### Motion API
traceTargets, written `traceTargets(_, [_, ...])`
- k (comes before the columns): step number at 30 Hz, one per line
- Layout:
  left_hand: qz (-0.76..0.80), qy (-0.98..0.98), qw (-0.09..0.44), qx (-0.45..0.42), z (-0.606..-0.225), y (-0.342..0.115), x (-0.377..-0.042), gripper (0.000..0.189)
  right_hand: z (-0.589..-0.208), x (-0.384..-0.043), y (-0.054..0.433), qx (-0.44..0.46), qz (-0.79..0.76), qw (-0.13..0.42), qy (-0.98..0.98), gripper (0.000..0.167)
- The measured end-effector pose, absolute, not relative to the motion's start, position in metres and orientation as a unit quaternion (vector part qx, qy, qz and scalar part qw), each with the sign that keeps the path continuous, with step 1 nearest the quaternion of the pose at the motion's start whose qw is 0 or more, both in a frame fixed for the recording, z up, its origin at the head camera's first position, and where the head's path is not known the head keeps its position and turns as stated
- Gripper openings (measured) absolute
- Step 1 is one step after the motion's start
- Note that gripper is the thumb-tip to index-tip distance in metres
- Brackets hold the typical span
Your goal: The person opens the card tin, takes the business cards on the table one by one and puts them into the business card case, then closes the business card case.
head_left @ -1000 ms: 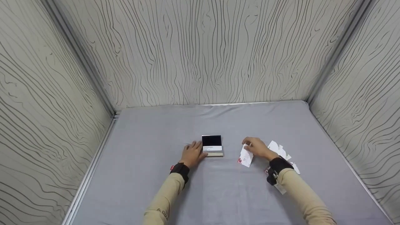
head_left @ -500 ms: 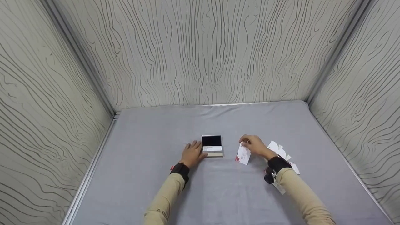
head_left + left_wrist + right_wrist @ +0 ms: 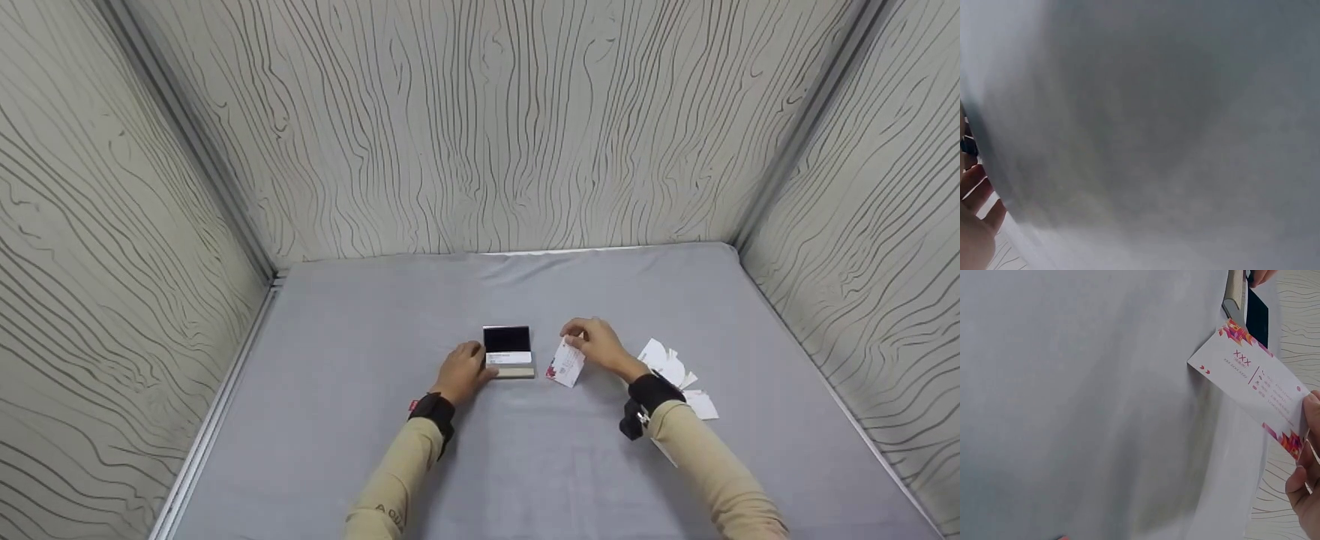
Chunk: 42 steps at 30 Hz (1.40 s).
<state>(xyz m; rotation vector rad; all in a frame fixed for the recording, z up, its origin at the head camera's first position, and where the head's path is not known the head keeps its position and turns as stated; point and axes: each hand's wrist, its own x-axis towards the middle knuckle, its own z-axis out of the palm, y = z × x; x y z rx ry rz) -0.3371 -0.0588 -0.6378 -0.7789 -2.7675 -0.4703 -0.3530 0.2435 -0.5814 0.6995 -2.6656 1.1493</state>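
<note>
On the grey cloth lies a business card case (image 3: 508, 340) with its lid up, a black inside and a tan front edge. White cards (image 3: 509, 358) show inside it. My left hand (image 3: 461, 373) holds the case at its left side, thumb by the front corner and bent fingers along the edge. To the right, my right hand (image 3: 600, 346) pinches a white business card (image 3: 1258, 379) by one end, between thumb and fingers. The card has red and orange corner patterns and printed text. It tilts above the cloth, apart from the case in the head view.
Several white cards (image 3: 663, 363) lie loosely spread beyond the right wrist, with another card (image 3: 703, 405) nearer the front. The right forearm partly covers this group. Wood-patterned panels (image 3: 480, 127) enclose the grey-covered table (image 3: 360, 315) at the back and sides.
My right hand has carried the business card leftward, closer to the case. The left hand stays at the case, its fingers slightly more bent. More of the loose cards shows beside the right wrist.
</note>
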Motion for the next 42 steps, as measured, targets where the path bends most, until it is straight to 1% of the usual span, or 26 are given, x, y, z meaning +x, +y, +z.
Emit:
traceTargets(4, [-0.169,-0.941,0.116,-0.268,-0.640,-0.059,-0.338,0.051,-0.581,-0.355,0.238,0.232,0.406,0.075,-0.881,0.010])
traceTargets(10, [-0.169,-0.944,0.105,-0.263,-0.640,-0.059,-0.339,0.050,-0.581,-0.356,0.230,0.225,0.452,0.069,-0.861,0.010])
traceTargets(15, [-0.166,-0.944,0.108,-0.266,-0.637,-0.059,-0.338,0.050,-0.575,-0.352,0.222,0.222,0.485,0.058,-0.844,0.008])
traceTargets(24, [-0.169,-0.942,0.111,-0.268,-0.638,-0.060,-0.338,0.050,-0.583,-0.358,0.216,0.222,0.497,0.065,-0.836,0.009])
traceTargets(31, [-0.160,-0.940,0.124,-0.276,-0.643,-0.060,-0.340,0.052,-0.581,-0.357,0.210,0.208,0.517,0.035,-0.829,0.007])
traceTargets(33, [-0.158,-0.941,0.121,-0.275,-0.642,-0.060,-0.340,0.052,-0.582,-0.357,0.208,0.211,0.518,0.029,-0.828,0.007])
traceTargets(39, [-0.148,-0.948,0.101,-0.261,-0.639,-0.059,-0.338,0.053,-0.584,-0.359,0.201,0.222,0.488,0.041,-0.843,0.008])
traceTargets(42, [-0.143,-0.953,0.088,-0.254,-0.638,-0.059,-0.338,0.053,-0.586,-0.359,0.198,0.221,0.485,0.035,-0.845,0.008])
